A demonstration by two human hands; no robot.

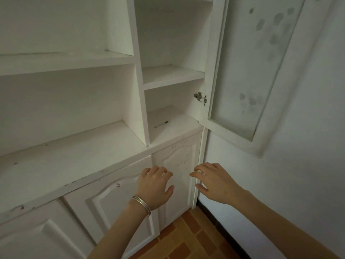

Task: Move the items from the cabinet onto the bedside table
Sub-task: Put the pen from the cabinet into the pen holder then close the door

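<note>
A white cabinet (138, 75) fills the left and centre of the head view. Its narrow right section has a glass door (248, 71) swung open to the right. A pen (161, 124) with a dark cap lies on the lowest shelf of that section; the shelf above it is bare. My left hand (155, 186), with bangles on the wrist, hovers in front of the lower panelled doors, fingers curled and apart, holding nothing. My right hand (214, 182) hovers beside it near the cabinet's right edge, fingers spread and holding nothing. Both hands are below the pen's shelf.
Shut panelled doors (104, 199) run along the cabinet's base under a wide ledge (74, 161). A white wall (298, 165) stands close on the right. Brown tiled floor (186, 238) shows below. The bedside table is out of view.
</note>
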